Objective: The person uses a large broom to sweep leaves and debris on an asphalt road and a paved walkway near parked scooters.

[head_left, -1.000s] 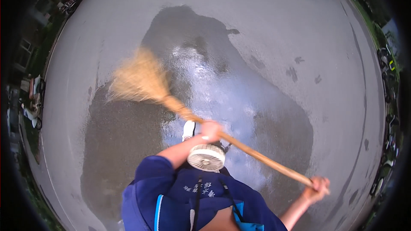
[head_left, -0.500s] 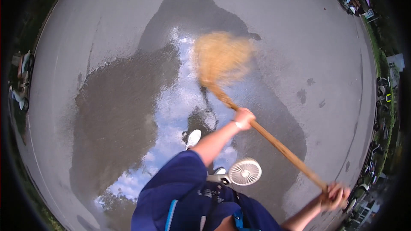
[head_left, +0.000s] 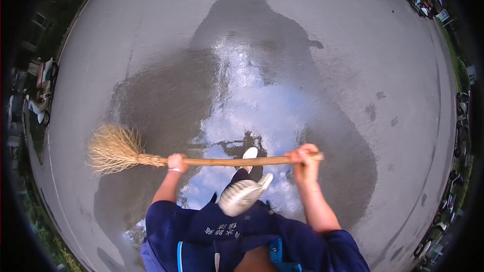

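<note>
A broom (head_left: 237, 161) with a long wooden handle lies level across in front of me. Its tan twig head (head_left: 116, 149) points left, over the left edge of the wet patch. My left hand (head_left: 177, 162) is wrapped round the handle close to the bound twigs. Near the handle's other end, my right hand (head_left: 304, 160) grips it with fingers closed. Below the handle, a white portable fan (head_left: 241, 197) hangs at my chest, partly blurred. A white shoe (head_left: 250, 154) shows just behind the handle.
A wet patch with a shallow puddle (head_left: 252, 100) reflecting sky spreads over the grey pavement (head_left: 398, 70). Parked scooters (head_left: 43, 106) stand along the left edge, and more vehicles (head_left: 456, 176) line the right edge beside greenery.
The broom head has swept from the far middle round to the left, and the handle has turned level. My left hand moved left and nearer; my right hand moved left and farther from me.
</note>
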